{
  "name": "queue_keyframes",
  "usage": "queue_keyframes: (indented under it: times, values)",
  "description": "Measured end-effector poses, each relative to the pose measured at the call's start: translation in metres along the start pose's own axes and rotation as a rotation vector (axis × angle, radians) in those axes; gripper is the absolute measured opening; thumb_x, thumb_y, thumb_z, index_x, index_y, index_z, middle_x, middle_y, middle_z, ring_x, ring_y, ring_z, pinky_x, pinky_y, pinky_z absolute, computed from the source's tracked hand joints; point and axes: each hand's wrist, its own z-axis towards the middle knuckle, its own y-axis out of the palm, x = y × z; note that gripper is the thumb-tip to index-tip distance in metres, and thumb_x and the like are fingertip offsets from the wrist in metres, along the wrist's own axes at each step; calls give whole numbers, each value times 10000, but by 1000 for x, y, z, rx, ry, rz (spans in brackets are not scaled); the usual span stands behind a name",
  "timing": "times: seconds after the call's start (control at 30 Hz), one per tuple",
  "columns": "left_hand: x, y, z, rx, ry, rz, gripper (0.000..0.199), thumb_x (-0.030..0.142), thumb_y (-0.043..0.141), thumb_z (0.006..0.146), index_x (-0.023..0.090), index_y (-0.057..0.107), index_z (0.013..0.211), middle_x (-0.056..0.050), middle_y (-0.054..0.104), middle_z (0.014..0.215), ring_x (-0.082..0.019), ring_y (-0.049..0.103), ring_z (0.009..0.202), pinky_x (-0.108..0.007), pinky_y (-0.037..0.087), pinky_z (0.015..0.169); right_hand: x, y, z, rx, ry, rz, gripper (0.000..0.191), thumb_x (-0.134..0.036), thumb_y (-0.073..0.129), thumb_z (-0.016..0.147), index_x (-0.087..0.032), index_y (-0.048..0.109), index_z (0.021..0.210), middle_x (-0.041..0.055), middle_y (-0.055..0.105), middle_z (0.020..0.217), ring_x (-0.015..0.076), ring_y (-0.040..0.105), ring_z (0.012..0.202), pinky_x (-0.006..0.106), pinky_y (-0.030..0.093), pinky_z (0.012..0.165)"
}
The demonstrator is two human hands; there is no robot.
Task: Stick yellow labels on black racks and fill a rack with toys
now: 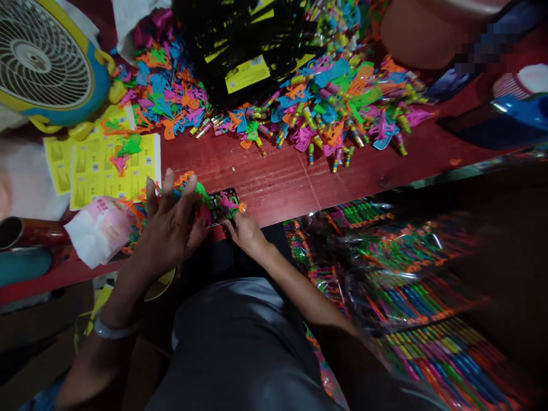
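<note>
My left hand hovers with fingers spread over small orange and green plastic pieces near the table's front edge. Just right of it lies a black holder with dark openings. My right hand is at the holder's near side, its fingers closed on a pink plastic piece. A green piece shows between the left fingers and the holder. An orange round tip stands out by the right fingertips.
A fan, yellow label sheets and a tissue pack are at left. Colourful plastic pieces heap along the back around a black bag. Bagged goods sit below the table at right.
</note>
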Motion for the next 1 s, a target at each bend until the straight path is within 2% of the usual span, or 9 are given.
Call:
queue_keyframes:
  times: [0.2,0.4,0.53,0.6,0.7,0.77,0.87,0.93,1.0]
  values:
    - [-3,5,-1,8,-22,9,643,317,432,1029,218,212,1625,-148,374,1671,-299,0,1635,-646,7,1304,-16,-2,0,-66,-24,-228,230,-132,447,1016,-156,627,1157,134,668,1111,223,682,911,326,559,801]
    - [-5,6,-1,26,-12,-16,555,335,424,1047,213,328,1580,-126,362,1683,-291,3,1636,-625,-7,1313,-27,0,3,-134,-54,-362,294,-142,361,1044,-146,616,1191,148,655,1182,208,669,861,306,535,723]
    - [-4,1,-1,-27,36,-7,467,475,427,1061,318,486,1497,-59,308,1714,-355,-3,1631,-684,-26,1280,-24,2,5,-143,-30,-350,312,-125,405,1016,-157,625,1236,148,647,1275,220,684,917,301,531,730]
    - [-4,0,-1,-54,51,8,455,547,434,1047,354,556,1440,-30,302,1717,-394,-15,1625,-715,-50,1260,-17,-3,10,-185,-73,-251,272,-105,498,960,-182,666,1160,111,664,1249,204,681,907,287,526,739]
    - [-5,0,-1,-48,48,32,473,589,439,1029,320,610,1378,-55,363,1688,-395,-18,1625,-715,-65,1259,-4,-25,32,-233,-148,-69,194,-46,569,864,-184,692,924,47,702,1008,169,659,851,270,519,779]
    - [-5,1,-1,-44,34,46,448,562,457,1027,287,635,1332,-84,389,1673,-387,3,1628,-714,-35,1266,4,-48,59,-51,-89,-83,157,-73,563,892,-173,685,895,52,695,946,177,657,884,296,520,840]
    - [-5,2,0,-46,17,61,380,485,464,1038,259,664,1269,-108,422,1652,-383,56,1627,-728,19,1265,14,-80,104,423,140,-300,195,-196,548,974,-133,667,1115,160,668,1185,245,652,1068,383,521,923]
    - [-3,1,1,-28,9,66,364,470,449,1046,256,674,1237,-110,448,1635,-373,82,1627,-730,25,1267,17,-95,123,511,282,-415,287,-200,552,974,-94,623,1231,215,638,1283,278,647,1124,406,527,924]
    - [-1,2,2,-13,-6,67,357,474,443,1049,262,679,1213,-106,475,1617,-360,88,1628,-723,24,1273,17,-103,124,437,379,-502,317,-168,533,976,-69,605,1269,235,648,1296,279,665,1112,383,531,901]
